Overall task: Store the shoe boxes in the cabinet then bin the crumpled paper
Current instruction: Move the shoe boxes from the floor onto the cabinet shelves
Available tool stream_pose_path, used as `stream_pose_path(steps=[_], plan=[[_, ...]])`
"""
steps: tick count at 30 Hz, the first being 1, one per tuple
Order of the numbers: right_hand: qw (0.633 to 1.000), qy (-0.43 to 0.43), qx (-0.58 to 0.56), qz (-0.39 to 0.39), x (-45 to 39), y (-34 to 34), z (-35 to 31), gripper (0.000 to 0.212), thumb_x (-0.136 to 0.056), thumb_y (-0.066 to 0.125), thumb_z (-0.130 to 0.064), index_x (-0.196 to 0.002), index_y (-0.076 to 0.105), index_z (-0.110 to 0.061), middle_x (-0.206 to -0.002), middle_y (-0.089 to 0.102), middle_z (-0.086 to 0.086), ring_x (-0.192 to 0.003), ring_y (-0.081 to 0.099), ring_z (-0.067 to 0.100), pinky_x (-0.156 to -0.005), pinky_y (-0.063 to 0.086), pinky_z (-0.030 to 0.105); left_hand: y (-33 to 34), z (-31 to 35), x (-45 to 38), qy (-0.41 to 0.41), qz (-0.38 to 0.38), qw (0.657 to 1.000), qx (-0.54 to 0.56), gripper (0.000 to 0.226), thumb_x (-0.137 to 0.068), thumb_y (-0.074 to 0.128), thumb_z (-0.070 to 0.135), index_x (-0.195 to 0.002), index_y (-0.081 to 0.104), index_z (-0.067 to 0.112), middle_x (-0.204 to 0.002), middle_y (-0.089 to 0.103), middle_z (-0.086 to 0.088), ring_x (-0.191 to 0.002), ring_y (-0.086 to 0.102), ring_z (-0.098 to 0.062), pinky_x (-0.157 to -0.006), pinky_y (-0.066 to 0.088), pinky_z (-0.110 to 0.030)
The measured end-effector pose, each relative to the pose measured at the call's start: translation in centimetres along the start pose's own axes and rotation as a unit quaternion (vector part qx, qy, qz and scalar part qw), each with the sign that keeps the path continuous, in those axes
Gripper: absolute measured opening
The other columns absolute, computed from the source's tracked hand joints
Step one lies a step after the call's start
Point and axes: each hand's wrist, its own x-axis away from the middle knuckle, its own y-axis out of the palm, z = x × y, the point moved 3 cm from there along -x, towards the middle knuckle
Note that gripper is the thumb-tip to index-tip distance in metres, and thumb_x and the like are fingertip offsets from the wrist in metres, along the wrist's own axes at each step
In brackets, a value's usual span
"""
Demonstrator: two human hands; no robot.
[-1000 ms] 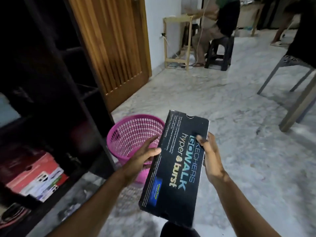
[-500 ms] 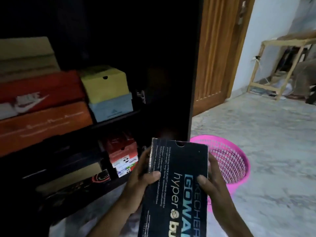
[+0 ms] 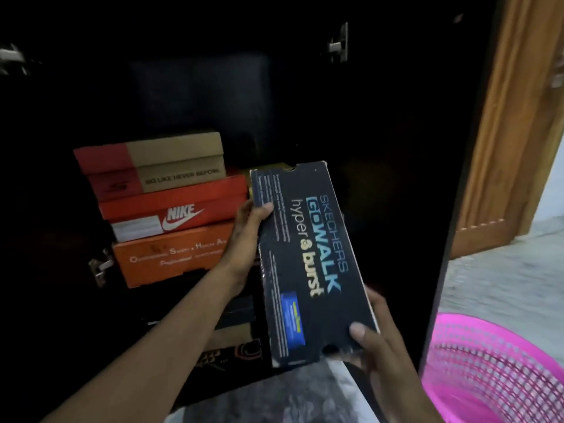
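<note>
I hold a black shoe box [image 3: 308,257] with blue and yellow lettering in front of the dark cabinet [image 3: 381,148]. My left hand [image 3: 247,230] grips its upper left edge; my right hand [image 3: 378,340] holds its near lower corner. The box points end-first into the cabinet opening, right of a stack of shoe boxes on a shelf: a tan and red box [image 3: 152,163] on top, a red box with a white swoosh [image 3: 174,209] below it, an orange box [image 3: 171,254] at the bottom. No crumpled paper is in sight.
A pink mesh basket [image 3: 500,370] stands on the marble floor at the lower right, beside the cabinet's side panel. A wooden door [image 3: 518,132] is at the right. More boxes lie dimly on the lower shelf [image 3: 235,337].
My view has swung left onto the cabinet and closer to it. The black box has risen and moved forward toward the shelf; my right hand has slid down to its near corner.
</note>
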Motion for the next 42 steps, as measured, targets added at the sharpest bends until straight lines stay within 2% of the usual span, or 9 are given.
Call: stream_pose_path(steps=[3, 8, 14, 17, 20, 24, 27, 37, 42], plan=[[1.000, 0.005, 0.016, 0.022, -4.3, 0.8, -2.7, 0.068, -0.069, 0.080, -0.049, -0.131, 0.057, -0.031, -0.118, 0.074, 0.013, -0.094, 0.077, 0.035, -0.074, 0.062, 0.048, 0.5, 2.2, -1.7, 0.057, 0.038, 0.997, -0.038, 0.060, -0.091, 0.063, 0.058, -0.142, 0.042, 0.035, -0.136, 0.062, 0.001, -0.117, 0.067, -0.015, -0.099, 0.055, -0.039], [0.995, 0.051, 0.012, 0.086, -14.3, 2.7, -5.4, 0.031, -0.090, 0.069, -0.045, -0.116, 0.066, -0.028, -0.115, 0.074, 0.002, -0.099, 0.075, 0.021, -0.075, 0.063, 0.042, -0.3, 3.7, -3.7, 0.226, 0.079, 0.954, -0.179, 0.051, -0.088, 0.065, 0.052, -0.136, 0.056, 0.038, -0.133, 0.045, 0.013, -0.123, 0.047, 0.009, -0.103, 0.041, -0.022], [0.990, 0.092, 0.057, 0.086, -26.1, 6.3, -8.5, 0.040, -0.085, 0.067, -0.062, -0.108, 0.067, -0.030, -0.117, 0.068, 0.000, -0.105, 0.066, 0.022, -0.073, 0.064, 0.040, -1.1, 4.9, -9.1, 0.317, 0.045, 0.840, -0.438, 0.054, -0.085, 0.067, 0.038, -0.137, 0.058, 0.030, -0.138, 0.045, 0.006, -0.130, 0.045, -0.018, -0.110, 0.042, -0.036], [0.974, 0.117, 0.158, 0.110, -30.4, 6.9, -8.2, 0.071, -0.081, 0.055, -0.080, -0.129, 0.059, -0.028, -0.130, 0.058, 0.004, -0.118, 0.056, 0.030, -0.095, 0.058, 0.051, -1.7, 5.6, -12.4, 0.307, 0.058, 0.785, -0.536, 0.058, -0.087, 0.066, 0.025, -0.143, 0.053, 0.029, -0.138, 0.049, 0.000, -0.128, 0.048, -0.026, -0.105, 0.046, -0.048], [0.920, 0.019, 0.337, 0.199, -33.0, 7.1, -8.8, 0.082, -0.081, 0.045, -0.084, -0.145, 0.045, -0.032, -0.149, 0.045, 0.015, -0.134, 0.046, 0.040, -0.110, 0.041, 0.054, -1.7, 6.3, -14.7, 0.313, 0.070, 0.747, -0.583, 0.055, -0.089, 0.062, 0.025, -0.143, 0.052, 0.027, -0.133, 0.051, -0.003, -0.124, 0.050, -0.028, -0.101, 0.047, -0.047], [0.862, -0.118, 0.458, 0.183, -34.3, 8.8, -8.9, 0.056, -0.092, 0.053, -0.066, -0.144, 0.039, -0.049, -0.142, 0.047, 0.010, -0.128, 0.052, 0.035, -0.110, 0.038, 0.056, -1.7, 6.4, -16.9, 0.289, 0.076, 0.731, -0.614, 0.051, -0.097, 0.060, 0.027, -0.147, 0.047, 0.027, -0.138, 0.050, -0.004, -0.125, 0.052, -0.030, -0.098, 0.045, -0.046], [0.845, -0.106, 0.503, 0.149, -35.6, 9.1, -7.7, 0.045, -0.098, 0.047, -0.060, -0.141, 0.050, -0.044, -0.141, 0.051, 0.011, -0.128, 0.052, 0.038, -0.108, 0.040, 0.055, -2.2, 6.1, -18.2, 0.271, 0.080, 0.734, -0.618, 0.053, -0.098, 0.061, 0.025, -0.148, 0.045, 0.029, -0.139, 0.050, -0.004, -0.124, 0.054, -0.030, -0.091, 0.049, -0.044], [0.819, -0.074, 0.555, 0.125, -39.0, 9.4, -6.9, 0.050, -0.097, 0.040, -0.063, -0.145, 0.042, -0.048, -0.148, 0.055, 0.004, -0.131, 0.052, 0.040, -0.106, 0.045, 0.056, -2.2, 5.4, -19.5, 0.228, 0.099, 0.741, -0.624, 0.063, -0.096, 0.062, 0.014, -0.153, 0.039, 0.032, -0.141, 0.049, -0.003, -0.123, 0.055, -0.029, -0.076, 0.046, -0.039], [0.823, -0.070, 0.548, 0.133, -38.8, 9.9, -6.6, 0.051, -0.097, 0.041, -0.062, -0.146, 0.042, -0.047, -0.149, 0.053, 0.007, -0.132, 0.051, 0.041, -0.106, 0.045, 0.056, -2.3, 5.4, -19.1, 0.198, 0.054, 0.721, -0.662, 0.083, -0.088, 0.069, 0.032, -0.159, 0.027, 0.030, -0.155, 0.041, -0.003, -0.142, 0.037, -0.030, -0.110, 0.041, -0.048]])
